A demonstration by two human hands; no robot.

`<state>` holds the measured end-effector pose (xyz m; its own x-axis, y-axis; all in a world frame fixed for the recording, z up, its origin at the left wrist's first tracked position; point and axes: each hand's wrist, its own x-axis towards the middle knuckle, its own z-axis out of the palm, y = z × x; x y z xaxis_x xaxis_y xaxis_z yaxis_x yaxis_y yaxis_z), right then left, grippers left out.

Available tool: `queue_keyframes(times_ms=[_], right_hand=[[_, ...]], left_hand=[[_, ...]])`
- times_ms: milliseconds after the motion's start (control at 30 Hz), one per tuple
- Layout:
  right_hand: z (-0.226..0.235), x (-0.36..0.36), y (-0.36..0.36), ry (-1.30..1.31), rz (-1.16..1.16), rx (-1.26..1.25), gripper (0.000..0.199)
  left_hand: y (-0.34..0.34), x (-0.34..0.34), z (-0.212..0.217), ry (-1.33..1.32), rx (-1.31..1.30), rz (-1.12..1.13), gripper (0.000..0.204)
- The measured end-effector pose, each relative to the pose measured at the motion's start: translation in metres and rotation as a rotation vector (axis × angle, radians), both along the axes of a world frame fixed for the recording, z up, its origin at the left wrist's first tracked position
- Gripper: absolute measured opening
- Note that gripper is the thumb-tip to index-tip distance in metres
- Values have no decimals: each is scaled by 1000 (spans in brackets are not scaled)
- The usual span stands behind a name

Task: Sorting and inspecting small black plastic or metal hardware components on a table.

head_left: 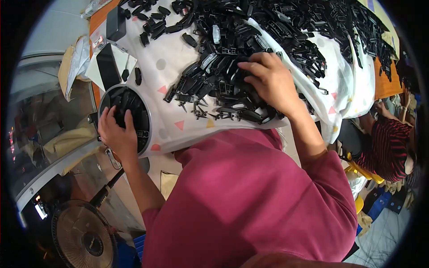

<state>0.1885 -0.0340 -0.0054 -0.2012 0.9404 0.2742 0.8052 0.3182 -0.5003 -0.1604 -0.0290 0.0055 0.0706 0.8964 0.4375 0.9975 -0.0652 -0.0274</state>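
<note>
The desk [384,80] is covered by one white cloth with grey dots and pink and yellow triangles [178,67]. On the cloth lies a very big heap of small black plastic parts [277,31], too many to count; it runs from the far side down to the middle. One round bowl with a pale rim [147,117] sits at the near left edge of the cloth, and it has more black pieces inside.

The right hand [268,82] rests on the near part of the heap, fingers bent down into the pieces; I cannot tell if it grips one. The left hand [117,134] lies on the bowl, fingers spread over the pieces inside, with a loose hold.

A flat black phone [108,66] lies far left, just beyond the bowl. One round fan with a wire grille [82,234] stands low at the near left. Another person in a red-and-black striped sleeve [386,143] sits at the right.
</note>
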Motion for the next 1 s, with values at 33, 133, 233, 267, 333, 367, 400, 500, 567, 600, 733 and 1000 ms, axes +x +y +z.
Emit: queue_keyframes(times_ms=[33,133,233,267,333,367,400,500,567,600,733,1000], right_hand=[[-2,-6,1,-64,22,9,35],[-16,-12,3,-136,47,17,24],[-18,-7,2,-111,38,22,19],[-11,-6,0,-54,39,-11,19],[-12,3,0,137,-56,11,19],[-1,3,-4,377,-229,-125,25],[4,10,-6,568,-310,-104,40],[13,31,-10,871,-364,-192,52],[17,32,-13,1067,-347,-342,40],[19,28,-12,1179,-328,-426,37],[42,1,1,1535,-81,-411,37],[44,-21,15,1702,-79,-530,10]], left_hand=[[-1,3,3,-16,48,-11,34],[8,23,8,-155,180,-135,30],[34,79,-3,-384,-87,-268,19],[45,98,-11,-439,-108,-298,19],[81,126,-34,-559,-292,-218,22],[100,135,-42,-479,-324,-140,24],[117,144,-49,-397,-357,-73,27],[148,134,-73,-587,-543,-95,33],[138,142,-65,-817,-565,-155,29],[129,142,-64,-1029,-529,-199,28],[68,164,-7,-1526,-605,-537,40],[38,168,19,-1641,-589,-745,31]])
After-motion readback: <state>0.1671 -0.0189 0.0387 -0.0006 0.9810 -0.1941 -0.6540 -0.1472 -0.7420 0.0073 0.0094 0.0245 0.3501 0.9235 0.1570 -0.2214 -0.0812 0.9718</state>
